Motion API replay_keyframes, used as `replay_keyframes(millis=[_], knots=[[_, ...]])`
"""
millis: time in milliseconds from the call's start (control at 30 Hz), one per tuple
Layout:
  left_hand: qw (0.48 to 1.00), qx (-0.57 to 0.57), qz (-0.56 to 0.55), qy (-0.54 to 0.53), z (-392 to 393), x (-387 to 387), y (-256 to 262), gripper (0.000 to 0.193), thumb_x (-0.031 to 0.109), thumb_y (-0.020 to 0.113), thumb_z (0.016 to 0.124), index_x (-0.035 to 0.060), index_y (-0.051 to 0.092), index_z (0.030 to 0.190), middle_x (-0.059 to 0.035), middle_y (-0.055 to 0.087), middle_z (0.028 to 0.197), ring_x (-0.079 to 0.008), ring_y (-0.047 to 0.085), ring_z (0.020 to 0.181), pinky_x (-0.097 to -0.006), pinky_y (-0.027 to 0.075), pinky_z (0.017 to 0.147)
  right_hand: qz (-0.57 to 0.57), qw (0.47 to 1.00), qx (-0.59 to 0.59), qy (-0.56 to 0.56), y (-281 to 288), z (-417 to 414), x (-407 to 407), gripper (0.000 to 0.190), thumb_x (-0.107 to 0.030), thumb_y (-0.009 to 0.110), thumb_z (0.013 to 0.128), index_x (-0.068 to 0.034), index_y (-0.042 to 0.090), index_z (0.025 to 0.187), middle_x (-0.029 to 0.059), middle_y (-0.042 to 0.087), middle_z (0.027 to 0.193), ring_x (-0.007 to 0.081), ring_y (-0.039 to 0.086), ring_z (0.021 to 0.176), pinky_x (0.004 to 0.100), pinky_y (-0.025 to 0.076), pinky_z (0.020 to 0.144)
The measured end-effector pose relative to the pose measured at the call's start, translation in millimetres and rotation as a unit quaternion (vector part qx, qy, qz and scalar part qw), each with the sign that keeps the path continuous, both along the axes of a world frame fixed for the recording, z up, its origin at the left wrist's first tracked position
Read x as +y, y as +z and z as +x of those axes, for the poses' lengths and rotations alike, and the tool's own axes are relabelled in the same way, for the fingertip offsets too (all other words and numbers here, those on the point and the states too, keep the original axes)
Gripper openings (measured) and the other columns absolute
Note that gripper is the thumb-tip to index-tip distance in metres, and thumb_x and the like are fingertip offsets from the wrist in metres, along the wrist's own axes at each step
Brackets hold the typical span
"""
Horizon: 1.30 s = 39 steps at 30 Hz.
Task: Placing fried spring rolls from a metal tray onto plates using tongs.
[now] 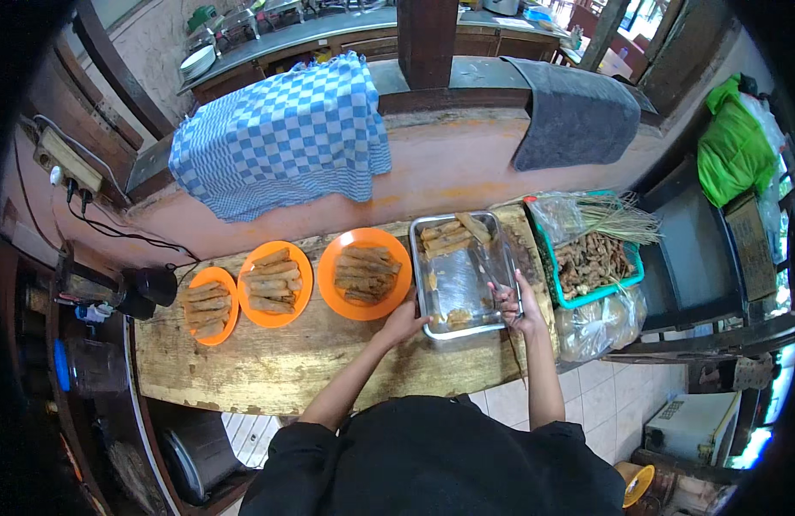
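Observation:
A shiny rectangular tray [459, 281], apparently metal, lies before me on the wooden table. Several fried rolls [450, 236] rest at its far end, and crumbs are scattered near its front edge. My left hand [402, 322] grips the tray's near left corner, the thumb on its rim. Metal tongs [491, 267] are in my right hand [521, 303] at the tray's right side, their tips pointing into the tray toward the rolls. Left of the tray are three orange plates, a near one [330, 293], a middle one [305, 258] and a far-left one [231, 329], each bearing several rolls.
A teal-rimmed basket [568, 303] of ginger-like roots and stalks stands right of the tray, beside a filled plastic bag [597, 326]. A checkered cloth [288, 135] and a grey towel [575, 109] hang over the low wall. Cables [133, 235] run to the table's left end.

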<state>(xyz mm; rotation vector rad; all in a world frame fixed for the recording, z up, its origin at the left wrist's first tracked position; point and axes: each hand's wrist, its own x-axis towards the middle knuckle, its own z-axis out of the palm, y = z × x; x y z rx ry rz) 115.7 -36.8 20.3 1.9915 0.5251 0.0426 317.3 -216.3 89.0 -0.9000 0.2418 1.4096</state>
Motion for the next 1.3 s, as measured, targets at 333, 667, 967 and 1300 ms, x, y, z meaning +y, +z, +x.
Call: replay_keyframes(millis=[333,667,967,1300], knots=[[0.996,0.062,-0.07,0.003,6.9,5.1,0.4,0.067,0.02,0.063,0.071,-0.0014,0.027,0.122,-0.0247,0.047,0.106,-0.0349,0.047,0.098,-0.0377,0.037,0.083,0.103,0.984,0.147,-0.005,-19.7,37.3,15.5,0.064,-0.053,0.046,0.078,0.004,0.043,0.107,-0.0035,0.042,0.06,-0.001,0.032,0.032,0.0126,0.024,0.028],[0.999,0.029,-0.036,0.009,5.6,3.5,-5.2,0.064,0.018,0.064,0.069,-0.0015,0.03,0.121,-0.0233,0.043,0.114,-0.0335,0.042,0.107,-0.0354,0.032,0.091,0.03,0.98,0.162,0.112,-7.4,100.8,9.4,0.07,-0.054,0.034,0.081,0.005,0.035,0.118,-0.0054,0.041,0.056,0.001,0.035,0.034,0.0162,0.032,0.032],[0.999,0.01,-0.037,0.013,4.2,2.6,-0.4,0.065,0.019,0.064,0.069,-0.0029,0.031,0.12,-0.0231,0.044,0.112,-0.0323,0.042,0.105,-0.0355,0.033,0.089,0.058,0.967,0.175,0.175,-2.5,115.3,-1.3,0.067,-0.056,0.032,0.081,0.004,0.045,0.11,-0.0006,0.04,0.053,0.0044,0.031,0.032,0.0163,0.024,0.028],[0.995,0.059,-0.077,0.011,8.3,4.9,12.2,0.062,0.024,0.065,0.071,-0.0053,0.034,0.116,-0.0205,0.049,0.105,-0.0277,0.05,0.095,-0.0343,0.039,0.082,0.007,0.979,0.102,0.178,-0.8,120.7,-6.1,0.061,-0.051,0.031,0.084,0.004,0.047,0.105,-0.0022,0.036,0.049,0.0026,0.026,0.032,0.0145,0.02,0.026]])
